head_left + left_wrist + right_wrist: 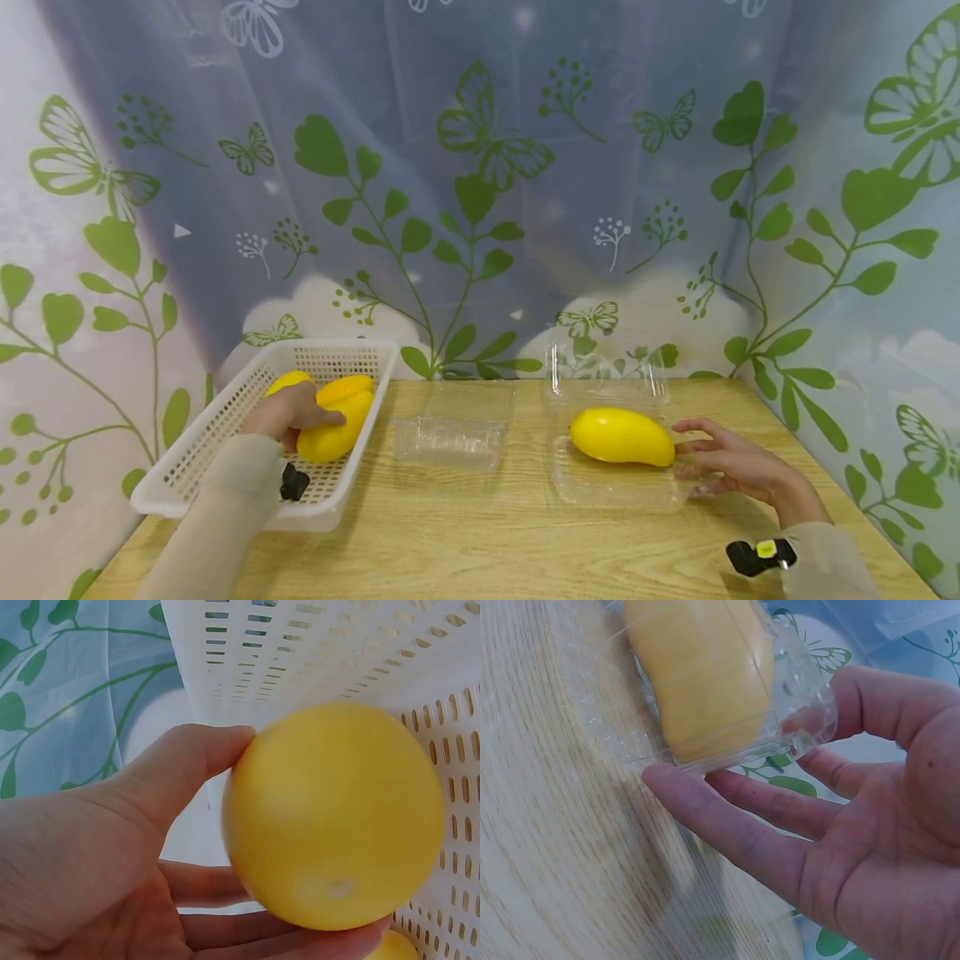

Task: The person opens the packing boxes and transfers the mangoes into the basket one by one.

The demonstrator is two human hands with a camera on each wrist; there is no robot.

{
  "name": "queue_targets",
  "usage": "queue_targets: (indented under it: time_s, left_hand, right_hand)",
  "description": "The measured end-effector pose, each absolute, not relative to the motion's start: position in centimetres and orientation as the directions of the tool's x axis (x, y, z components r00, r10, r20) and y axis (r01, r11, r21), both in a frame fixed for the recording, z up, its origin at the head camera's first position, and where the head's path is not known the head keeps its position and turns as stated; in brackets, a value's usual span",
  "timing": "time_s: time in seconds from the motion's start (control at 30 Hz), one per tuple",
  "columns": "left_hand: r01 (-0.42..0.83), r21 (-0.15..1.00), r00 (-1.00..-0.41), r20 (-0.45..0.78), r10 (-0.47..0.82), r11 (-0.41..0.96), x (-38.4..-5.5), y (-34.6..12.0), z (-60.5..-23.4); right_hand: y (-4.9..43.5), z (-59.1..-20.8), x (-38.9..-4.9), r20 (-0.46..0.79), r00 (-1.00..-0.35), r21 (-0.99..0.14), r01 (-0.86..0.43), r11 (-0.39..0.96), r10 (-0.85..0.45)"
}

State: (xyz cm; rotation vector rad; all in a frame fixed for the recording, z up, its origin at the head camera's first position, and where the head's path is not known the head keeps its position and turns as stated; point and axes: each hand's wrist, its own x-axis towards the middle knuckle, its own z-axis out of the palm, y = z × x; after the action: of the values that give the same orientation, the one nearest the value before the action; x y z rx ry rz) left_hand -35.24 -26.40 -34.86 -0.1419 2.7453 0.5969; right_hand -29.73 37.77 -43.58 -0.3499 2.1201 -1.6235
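My left hand (288,412) reaches into a white plastic basket (180,473) and grips a yellow mango (337,817), its thumb on one side and fingers beneath. More mangoes (348,386) lie beside it in the basket. Another mango (621,436) rests on its side in an opened clear plastic box (615,496) at the right. Beside that box's right edge is my right hand (742,467), fingers spread and loosely bent. The right wrist view shows its thumb and fingertips (664,780) touching the box's end wall; how firmly, I cannot tell.
A second clear plastic box (450,446) stands with its lid raised between the basket and the other box. Behind the wooden table (480,542) hangs a curtain (480,250) printed with leaves and butterflies.
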Motion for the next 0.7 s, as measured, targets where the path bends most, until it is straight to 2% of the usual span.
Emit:
queue_targets:
  time_s: [0.23,0.47,0.7]
  left_hand:
    - [-0.171,0.367,-0.934,-0.356,-0.032,0.914,-35.22,-26.31,-34.64]
    - [-0.11,0.347,-0.939,-0.345,0.017,0.932,-35.18,-26.46,-34.66]
    - [-0.114,0.407,-0.923,-0.381,0.055,0.906,-35.25,-26.84,-34.68]
  right_hand:
    - [37.84,-43.6,-29.75,-0.194,-0.87,-0.959,0.071,0.275,-0.454]
    - [37.79,-43.55,-29.71,-0.197,-0.869,-0.959,0.074,0.275,-0.454]
    - [37.77,-43.4,-29.59,-0.194,-0.866,-0.961,0.074,0.265,-0.462]
